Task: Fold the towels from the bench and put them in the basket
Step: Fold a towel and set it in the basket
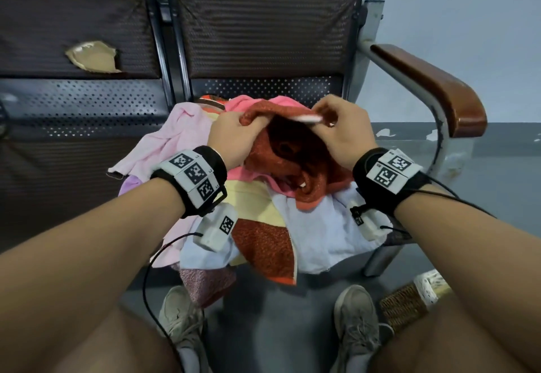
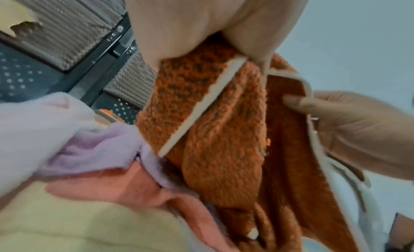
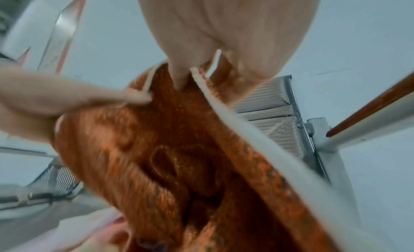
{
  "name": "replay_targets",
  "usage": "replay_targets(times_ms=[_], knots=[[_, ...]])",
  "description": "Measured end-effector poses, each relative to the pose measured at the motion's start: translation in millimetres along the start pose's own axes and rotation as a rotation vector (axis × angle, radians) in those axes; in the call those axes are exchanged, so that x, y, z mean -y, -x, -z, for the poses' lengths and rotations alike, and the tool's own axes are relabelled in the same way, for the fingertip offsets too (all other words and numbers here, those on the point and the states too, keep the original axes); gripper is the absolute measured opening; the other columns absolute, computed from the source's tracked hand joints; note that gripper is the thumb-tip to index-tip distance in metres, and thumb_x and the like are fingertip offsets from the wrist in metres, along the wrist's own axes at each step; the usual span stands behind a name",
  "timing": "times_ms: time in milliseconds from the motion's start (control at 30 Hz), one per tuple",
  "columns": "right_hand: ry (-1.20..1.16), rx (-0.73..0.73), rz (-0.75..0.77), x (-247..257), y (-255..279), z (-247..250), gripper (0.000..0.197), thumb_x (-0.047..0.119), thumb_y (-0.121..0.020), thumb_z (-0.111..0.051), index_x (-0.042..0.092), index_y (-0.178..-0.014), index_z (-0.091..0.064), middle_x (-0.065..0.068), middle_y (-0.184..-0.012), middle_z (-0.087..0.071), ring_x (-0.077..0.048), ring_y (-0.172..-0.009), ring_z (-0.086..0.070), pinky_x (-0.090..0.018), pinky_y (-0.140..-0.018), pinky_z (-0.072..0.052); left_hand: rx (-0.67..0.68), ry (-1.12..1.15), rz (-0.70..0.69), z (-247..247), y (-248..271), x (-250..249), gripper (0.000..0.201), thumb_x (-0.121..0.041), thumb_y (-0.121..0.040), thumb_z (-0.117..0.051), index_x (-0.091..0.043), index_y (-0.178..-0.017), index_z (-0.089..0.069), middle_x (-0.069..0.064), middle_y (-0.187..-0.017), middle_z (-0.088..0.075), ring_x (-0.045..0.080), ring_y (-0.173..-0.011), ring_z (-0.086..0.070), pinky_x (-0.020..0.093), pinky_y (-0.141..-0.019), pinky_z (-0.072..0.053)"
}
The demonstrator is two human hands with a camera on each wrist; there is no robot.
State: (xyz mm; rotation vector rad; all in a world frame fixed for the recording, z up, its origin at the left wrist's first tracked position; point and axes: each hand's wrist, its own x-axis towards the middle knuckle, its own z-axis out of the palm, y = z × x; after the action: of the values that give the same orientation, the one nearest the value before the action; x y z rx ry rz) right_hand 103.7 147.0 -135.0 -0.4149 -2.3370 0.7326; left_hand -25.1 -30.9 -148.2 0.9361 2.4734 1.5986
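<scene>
Centre of the frame, above the heap on the bench [image 1: 87, 103], our left hand [image 1: 234, 135] and right hand [image 1: 341, 132] each pinch the orange towel [image 1: 295, 153] by its top edge, close together, its length hanging down between them toward us.

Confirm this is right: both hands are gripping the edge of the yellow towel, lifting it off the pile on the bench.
Not quite. The colour is wrong: both the left hand and the right hand grip the edge of the orange towel, lifting it off the pile on the bench. The yellow towel lies underneath in the pile, unheld. The head view shows this.
</scene>
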Motion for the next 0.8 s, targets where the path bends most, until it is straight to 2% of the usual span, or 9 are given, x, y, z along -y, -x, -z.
replay_targets(times_ms=[67, 167, 267, 367, 433, 533, 667, 733, 800], knots=[[-0.047, -0.007, 0.003, 2, -2, 3, 0.017, 0.036, -0.086, -0.063, 0.021, -0.089, -0.071, 0.006, -0.077, -0.069, -0.014, -0.075, -0.063, -0.032, -0.073, -0.049, 0.060, -0.099, -0.021, 3, -3, 8, 0.027, -0.044, -0.073, -0.080, -0.030, -0.092, -0.066, -0.016, -0.081, -0.070, 0.008, -0.083, -0.067, 0.022, -0.073, -0.049], [-0.036, -0.014, -0.052, -9, -1, 7, 0.024, 0.032, -0.096, -0.052, 0.018, -0.086, -0.069, 0.003, -0.077, -0.068, -0.017, -0.077, -0.062, -0.035, -0.073, -0.049, 0.082, -0.337, 0.025, 9, -4, 24, 0.031, -0.026, -0.070, -0.074, -0.024, -0.084, -0.046, -0.005, -0.073, -0.063, 0.022, -0.073, -0.064, 0.034, -0.064, -0.050], [-0.020, -0.019, -0.145, -20, 1, 11, 0.029, 0.027, -0.099, -0.047, 0.010, -0.082, -0.064, -0.009, -0.078, -0.066, -0.028, -0.079, -0.062, -0.045, -0.076, -0.050, 0.016, -0.339, 0.100, 16, -5, 35, 0.027, -0.035, -0.077, -0.073, -0.024, -0.083, -0.049, -0.008, -0.072, -0.060, 0.023, -0.074, -0.061, 0.034, -0.067, -0.045], [0.018, 0.008, -0.147, -22, 4, 13, 0.021, 0.027, -0.100, -0.050, 0.018, -0.088, -0.065, 0.001, -0.078, -0.065, -0.022, -0.082, -0.062, -0.037, -0.076, -0.049, -0.009, -0.227, 0.090, 19, -10, 31, 0.037, -0.050, -0.081, -0.071, -0.015, -0.080, -0.062, 0.000, -0.072, -0.064, 0.025, -0.077, -0.064, 0.039, -0.069, -0.049], [-0.044, 0.038, -0.080, -16, 8, 13, 0.011, 0.026, -0.099, -0.055, 0.025, -0.106, -0.062, 0.015, -0.082, -0.062, -0.006, -0.077, -0.060, -0.032, -0.077, -0.048, 0.035, -0.049, 0.139, 14, -11, 17, 0.059, -0.064, -0.082, -0.061, -0.006, -0.086, -0.068, 0.012, -0.086, -0.071, 0.029, -0.086, -0.068, 0.046, -0.082, -0.055], [-0.169, 0.152, 0.085, 2, 17, 9, 0.021, 0.017, -0.100, -0.051, 0.029, -0.116, -0.045, 0.023, -0.076, -0.056, 0.003, -0.060, -0.054, -0.021, -0.068, -0.039, -0.003, 0.147, 0.263, 1, -13, -6, 0.057, -0.062, -0.095, -0.045, -0.012, -0.098, -0.072, 0.007, -0.103, -0.075, 0.025, -0.101, -0.067, 0.041, -0.099, -0.050], [-0.038, 0.343, 0.276, 24, 23, 4, 0.029, 0.000, -0.091, -0.043, 0.023, -0.097, -0.058, 0.022, -0.077, -0.058, 0.004, -0.069, -0.053, -0.019, -0.070, -0.037, -0.034, 0.313, 0.369, -9, -12, -26, 0.055, -0.050, -0.101, -0.043, -0.015, -0.064, -0.064, -0.006, -0.049, -0.065, 0.014, -0.063, -0.063, 0.028, -0.077, -0.049], [0.021, 0.445, 0.241, 30, 24, 0, 0.032, -0.001, -0.083, -0.045, 0.019, -0.084, -0.070, 0.015, -0.080, -0.065, 0.000, -0.073, -0.053, -0.021, -0.077, -0.042, 0.056, 0.390, 0.399, -12, -9, -32, 0.052, -0.048, -0.101, -0.046, -0.013, -0.068, -0.065, 0.003, -0.059, -0.067, 0.021, -0.065, -0.062, 0.033, -0.078, -0.048], [0.073, 0.459, 0.147, 33, 26, -5, 0.027, 0.008, -0.086, -0.051, 0.019, -0.085, -0.076, 0.012, -0.077, -0.066, -0.003, -0.071, -0.054, -0.010, -0.070, -0.039, 0.115, 0.362, 0.341, -15, -7, -38, 0.046, -0.041, -0.103, -0.045, -0.008, -0.080, -0.066, 0.013, -0.074, -0.069, 0.026, -0.071, -0.063, 0.034, -0.076, -0.049]])
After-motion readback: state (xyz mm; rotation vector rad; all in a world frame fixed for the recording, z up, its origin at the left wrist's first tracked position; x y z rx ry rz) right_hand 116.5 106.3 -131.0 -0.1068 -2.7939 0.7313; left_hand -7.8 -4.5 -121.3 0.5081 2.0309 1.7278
